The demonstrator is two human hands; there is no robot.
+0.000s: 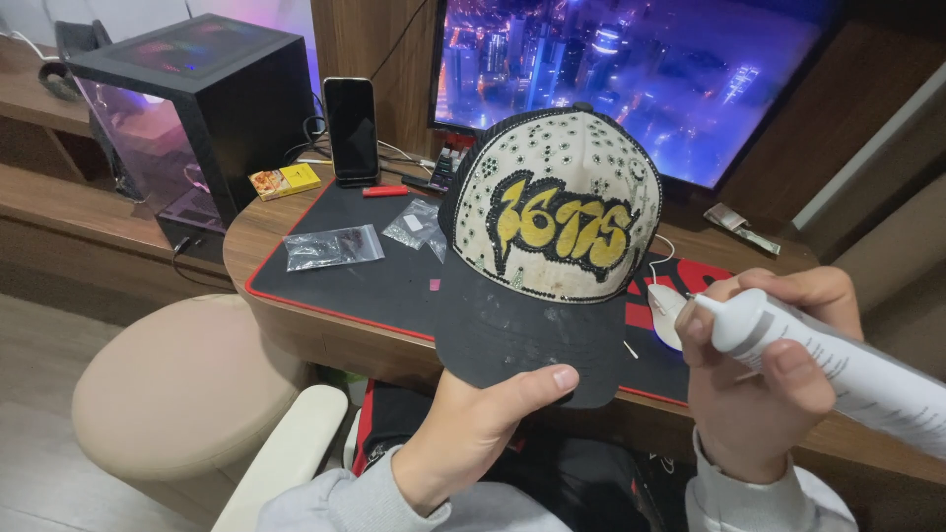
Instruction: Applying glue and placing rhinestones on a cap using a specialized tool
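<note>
My left hand (473,433) grips the black brim of a cap (552,227), thumb on top of the brim's near edge. The cap has a cream front panel with yellow and black lettering and many small dark studs, and it is held upright above the desk. My right hand (759,374) is wrapped around a white glue tube (838,365), with its tip pointing left toward the cap's brim, a short gap away. Both sleeves are grey.
A black desk mat with red edge (365,276) carries small clear plastic bags (333,246), a red stick (386,191) and a white mouse (666,307). Behind stand a phone (351,128), a yellow box (286,181), a computer case (197,108) and a monitor (631,69). A beige chair (187,394) is at left.
</note>
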